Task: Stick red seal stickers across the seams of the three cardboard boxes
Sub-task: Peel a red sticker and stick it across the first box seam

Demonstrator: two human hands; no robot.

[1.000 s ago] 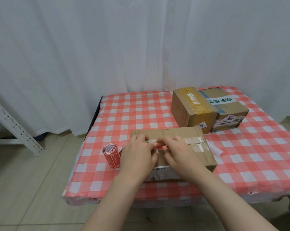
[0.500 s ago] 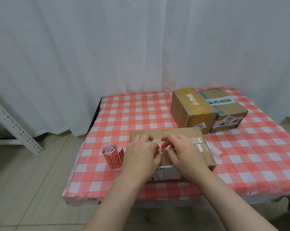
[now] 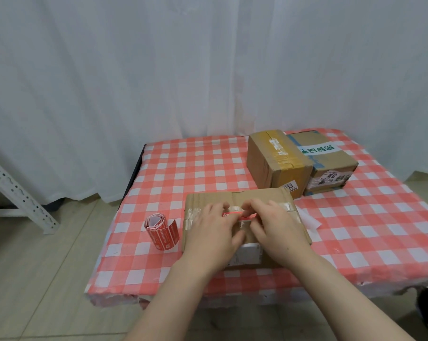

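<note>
A flat cardboard box (image 3: 262, 196) lies near the table's front edge, clear tape along its top seam. Both hands are over its middle. My left hand (image 3: 210, 232) and my right hand (image 3: 279, 227) pinch the two ends of a red seal sticker (image 3: 235, 214) held just above the seam. A roll of red seal stickers (image 3: 161, 231) stands left of this box. Two more cardboard boxes sit at the back right: a taller one with yellow tape (image 3: 274, 161) and a lower one with a green-lettered white strip (image 3: 331, 163), touching each other.
The table wears a red-and-white checked cloth (image 3: 188, 173). A scrap of white backing paper (image 3: 308, 221) lies right of the flat box. White curtains hang behind; a perforated metal rack leg (image 3: 16, 195) stands on the floor at left.
The hands have shifted slightly and the red sticker now shows more plainly, stretched between the fingertips over the box seam. Boxes and roll have not moved.
</note>
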